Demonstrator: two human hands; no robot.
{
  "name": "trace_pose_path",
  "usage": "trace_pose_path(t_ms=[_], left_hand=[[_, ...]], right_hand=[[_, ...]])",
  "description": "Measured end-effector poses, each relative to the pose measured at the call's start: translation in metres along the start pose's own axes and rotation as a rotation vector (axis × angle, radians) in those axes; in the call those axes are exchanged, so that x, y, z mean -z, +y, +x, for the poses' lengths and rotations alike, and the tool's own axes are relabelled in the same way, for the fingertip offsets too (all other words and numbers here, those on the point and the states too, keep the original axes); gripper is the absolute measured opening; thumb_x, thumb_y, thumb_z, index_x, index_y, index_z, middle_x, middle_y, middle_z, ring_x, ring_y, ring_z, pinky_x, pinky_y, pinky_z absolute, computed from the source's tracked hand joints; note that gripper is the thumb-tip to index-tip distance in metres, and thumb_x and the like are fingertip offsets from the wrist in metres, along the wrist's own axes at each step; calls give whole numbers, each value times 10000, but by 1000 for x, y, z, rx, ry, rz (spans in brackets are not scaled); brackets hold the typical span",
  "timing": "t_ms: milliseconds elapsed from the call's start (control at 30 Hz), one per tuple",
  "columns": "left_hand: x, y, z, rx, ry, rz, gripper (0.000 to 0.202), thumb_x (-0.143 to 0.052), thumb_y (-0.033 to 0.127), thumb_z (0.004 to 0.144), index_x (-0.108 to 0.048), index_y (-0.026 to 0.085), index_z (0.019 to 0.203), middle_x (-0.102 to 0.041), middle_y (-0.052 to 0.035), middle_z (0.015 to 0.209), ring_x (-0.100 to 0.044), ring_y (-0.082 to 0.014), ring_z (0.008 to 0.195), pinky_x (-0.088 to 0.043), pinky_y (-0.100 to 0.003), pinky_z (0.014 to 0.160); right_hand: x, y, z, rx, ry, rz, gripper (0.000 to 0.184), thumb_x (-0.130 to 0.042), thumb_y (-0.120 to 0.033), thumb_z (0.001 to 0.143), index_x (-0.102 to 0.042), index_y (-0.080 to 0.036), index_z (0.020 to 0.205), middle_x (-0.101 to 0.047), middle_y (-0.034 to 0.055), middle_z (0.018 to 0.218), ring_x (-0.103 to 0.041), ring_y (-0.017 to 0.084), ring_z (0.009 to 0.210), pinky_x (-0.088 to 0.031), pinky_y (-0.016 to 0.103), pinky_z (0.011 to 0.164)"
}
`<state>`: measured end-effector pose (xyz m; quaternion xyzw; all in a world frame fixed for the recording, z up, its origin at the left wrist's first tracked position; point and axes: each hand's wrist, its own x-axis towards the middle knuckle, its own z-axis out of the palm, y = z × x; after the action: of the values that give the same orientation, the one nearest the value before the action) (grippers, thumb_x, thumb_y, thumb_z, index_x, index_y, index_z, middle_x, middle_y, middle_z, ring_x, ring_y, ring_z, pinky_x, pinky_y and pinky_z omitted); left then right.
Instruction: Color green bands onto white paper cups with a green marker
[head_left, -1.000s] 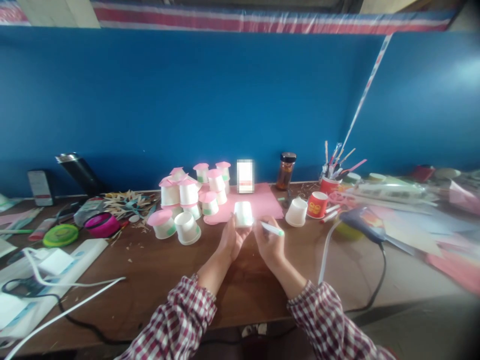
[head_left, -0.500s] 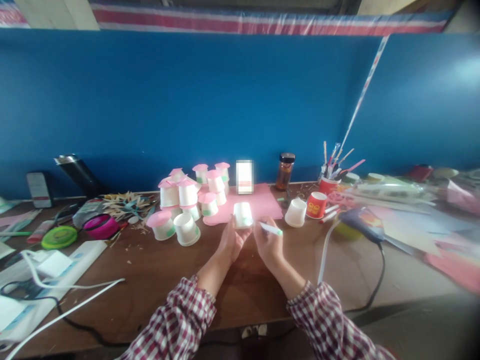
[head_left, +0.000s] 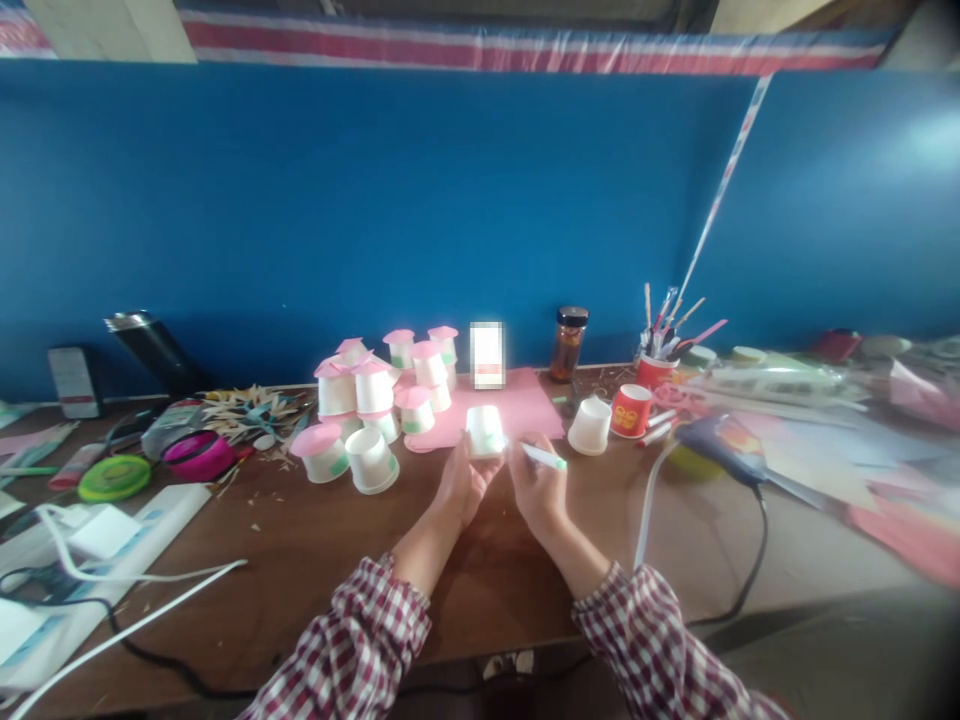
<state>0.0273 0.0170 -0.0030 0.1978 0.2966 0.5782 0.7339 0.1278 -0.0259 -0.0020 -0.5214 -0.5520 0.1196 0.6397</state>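
My left hand (head_left: 463, 482) is closed around a white paper cup (head_left: 484, 425) that has a green patch on its side. In my right hand (head_left: 538, 485) is a white marker pen (head_left: 544, 457) with a green end, its tip side pointing at the cup. Beyond the cup lies a sheet of pink paper (head_left: 517, 405). Left of my hands stand an upside-down white cup (head_left: 371, 462) and several white cups with pink paper roofs (head_left: 373, 385), some stacked. A further plain white cup (head_left: 590, 427) stands to the right, upside down.
A red paper cup (head_left: 631, 412), a brush holder (head_left: 660, 368) and a dark-lidded bottle (head_left: 569, 345) stand at the right back. A glue gun (head_left: 720, 450) lies nearer on the right. Wooden sticks (head_left: 251, 415), a green tape roll (head_left: 114, 479) and a power strip (head_left: 161, 525) are left.
The green patch on the held cup sits slightly differently, as if the cup turned a little. Both hands keep nearly the same place; the view shifts slightly.
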Motion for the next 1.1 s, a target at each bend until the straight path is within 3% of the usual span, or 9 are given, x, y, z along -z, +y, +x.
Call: trace_pose_path(t_ms=[167, 367, 500, 633, 833, 1100], left_hand=[[-2, 1, -4, 9, -54, 12, 400, -516, 391, 881, -596, 75, 1113, -661, -180, 1077, -639, -249, 989, -516, -411, 926], [-3, 1, -3, 12, -4, 3, 396, -529, 378, 876, -584, 84, 1136, -657, -173, 1093, -629, -248, 1012, -517, -406, 928], [-2, 2, -4, 12, -36, 16, 418, -534, 396, 872, -582, 88, 1150, -654, -172, 1116, -626, -248, 1031, -506, -405, 943], [-1, 1, -3, 7, -55, 37, 434, -516, 415, 878, -578, 94, 1163, -648, -170, 1137, -637, -238, 1014, -501, -403, 951], [-3, 2, -3, 21, 6, 19, 452, -518, 420, 876, -551, 95, 1189, -651, -165, 1128, -641, -230, 1002, -513, -389, 930], [2, 0, 0, 34, -36, -1, 416, -535, 427, 865, -598, 117, 1136, -674, -142, 1074, -652, -208, 939, -517, -374, 913]], right_hand=[[0, -1, 0, 3, -40, 18, 165, -526, -305, 866, -597, -164, 817, -631, 19, 682, -577, 134, 580, -477, 228, 554], [0, -1, 0, -14, -15, 11, 155, -531, -298, 863, -588, -164, 808, -616, 5, 656, -566, 126, 560, -470, 218, 541], [0, 0, 0, 4, -45, 28, 158, -522, -296, 865, -594, -163, 816, -621, 7, 664, -569, 125, 563, -474, 218, 542], [0, 0, 0, -1, -31, 24, 160, -517, -299, 863, -588, -163, 819, -626, 12, 672, -570, 125, 564, -470, 216, 532], [1, -1, 1, 14, -37, -20, 167, -517, -297, 847, -577, -169, 758, -588, -7, 617, -528, 110, 516, -442, 206, 498], [0, -3, 1, -8, -54, 15, 146, -520, -283, 837, -572, -170, 761, -590, -6, 622, -528, 111, 516, -440, 204, 490]])
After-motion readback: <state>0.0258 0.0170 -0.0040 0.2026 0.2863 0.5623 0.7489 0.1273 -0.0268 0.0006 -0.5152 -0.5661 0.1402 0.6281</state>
